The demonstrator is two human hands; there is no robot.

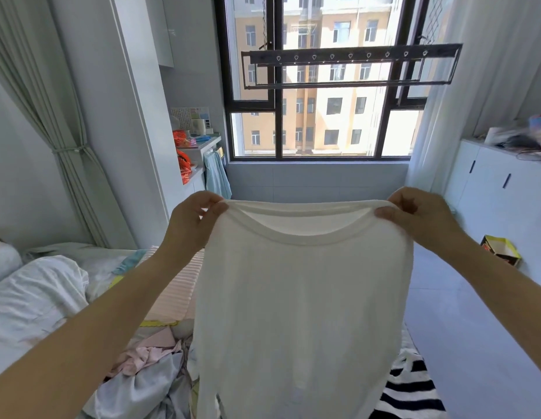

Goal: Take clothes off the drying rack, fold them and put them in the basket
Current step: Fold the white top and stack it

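A white shirt (302, 297) hangs spread out in front of me, neckline at the top. My left hand (193, 219) pinches its left shoulder and my right hand (414, 213) pinches its right shoulder, both held up at chest height. The drying rack (350, 66), a dark ceiling-hung frame with a row of hanger holes, hangs bare in front of the window. No basket is in view; the shirt hides what lies below it.
A bed (45, 297) with white bedding lies at my left. Loose clothes (148, 358) are piled at its foot, with a black-and-white striped cloth (411, 385) at lower right. White cabinets (499, 189) line the right wall. A small box (500, 249) sits on the floor.
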